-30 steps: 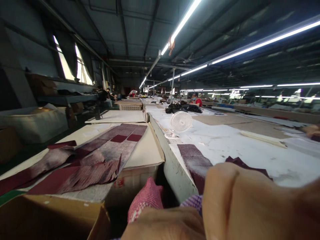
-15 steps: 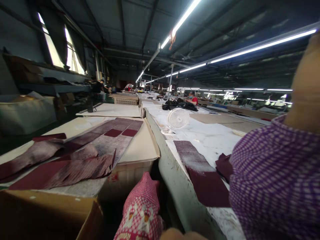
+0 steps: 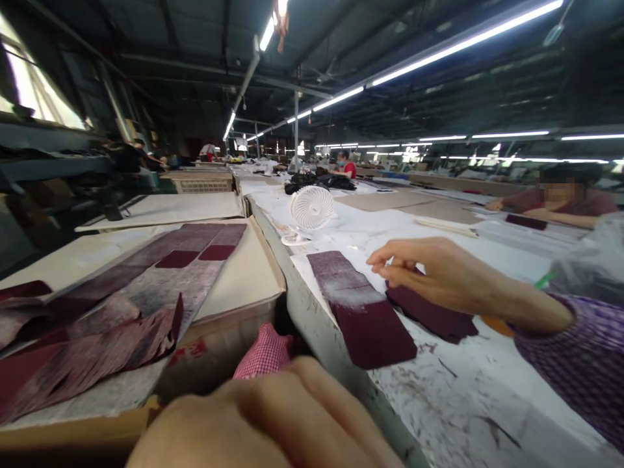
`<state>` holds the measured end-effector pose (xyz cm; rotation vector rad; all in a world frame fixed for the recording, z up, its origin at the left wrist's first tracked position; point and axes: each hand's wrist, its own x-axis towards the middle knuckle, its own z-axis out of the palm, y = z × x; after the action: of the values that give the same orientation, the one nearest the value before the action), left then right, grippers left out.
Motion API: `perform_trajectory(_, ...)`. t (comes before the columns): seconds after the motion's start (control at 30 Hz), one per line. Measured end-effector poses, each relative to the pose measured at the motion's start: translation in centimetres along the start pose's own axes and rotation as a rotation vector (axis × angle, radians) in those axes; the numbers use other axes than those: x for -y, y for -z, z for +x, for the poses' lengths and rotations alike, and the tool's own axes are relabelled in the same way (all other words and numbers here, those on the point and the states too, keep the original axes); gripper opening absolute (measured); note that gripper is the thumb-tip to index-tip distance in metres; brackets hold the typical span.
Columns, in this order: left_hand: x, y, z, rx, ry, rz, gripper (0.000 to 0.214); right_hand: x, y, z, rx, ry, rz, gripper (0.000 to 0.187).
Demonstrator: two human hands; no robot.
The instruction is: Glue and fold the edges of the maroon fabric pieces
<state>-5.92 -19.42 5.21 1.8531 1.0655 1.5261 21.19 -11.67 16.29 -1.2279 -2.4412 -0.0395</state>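
Observation:
My right hand (image 3: pixel 424 266) reaches in from the right over the white-covered table, fingers bent and slightly apart, with nothing visible between them. Just beneath it lies a dark maroon fabric piece (image 3: pixel 431 309). To its left, a stack of maroon fabric panels (image 3: pixel 370 328) lies flat near the table edge, its far part whitish. Large and blurred, my left hand (image 3: pixel 263 416) fills the bottom centre close to the camera; its knuckles show but its fingertips are hidden. Behind it, a pink checked cloth (image 3: pixel 266 354) shows at the gap between the tables.
A small white fan (image 3: pixel 312 211) stands on the table (image 3: pixel 351 221), with black cloth (image 3: pixel 319 182) behind. Maroon strips (image 3: pixel 112 351) cover the left board over a bin. A cardboard box (image 3: pixel 82 432) is at lower left. A co-worker (image 3: pixel 560 195) leans on the table at right.
The view has shifted to the right. My right hand has come down from the upper right edge to above the maroon piece. My left hand has risen into view at the bottom.

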Motion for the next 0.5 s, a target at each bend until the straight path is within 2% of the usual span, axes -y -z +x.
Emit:
perform_trajectory(0.1, 0.5, -1.5, 2.0, 0.002, 0.054, -0.211, 0.038, -2.5, -3.1, -2.1, 0.258, -0.014, 0.008, 0.021)
perform_trajectory(0.17, 1.6, -3.4, 3.0, 0.032, 0.100, -0.289, 0.026, -3.1, -5.1, -3.4, 0.358, 0.017, 0.023, 0.023)
perform_trajectory(0.23, 3.3, -5.6, 3.8, 0.085, 0.122, -0.229, 0.018, -2.6, -6.8, -4.3, 0.408, 0.046, 0.024, 0.024)
perform_trajectory(0.3, 5.2, -7.8, 4.5, 0.096, 0.095, -0.144, 0.016, -1.3, -8.3, -5.0, 0.402, 0.047, -0.027, 0.034)
perform_trajectory(0.37, 7.0, -9.6, 5.3, 0.081, 0.043, -0.052, 0.015, 0.0, -9.6, -5.4, 0.338, 0.021, -0.132, 0.049)
perform_trajectory(0.4, 7.7, -10.2, 5.6, 0.089, 0.012, -0.002, 0.014, 0.5, -10.1, -5.5, 0.304, 0.014, -0.182, 0.046)
perform_trajectory(0.5, 9.3, -11.6, 6.3, 0.141, -0.067, 0.134, 0.014, 0.6, -11.3, -5.5, 0.255, 0.047, -0.196, 0.019)
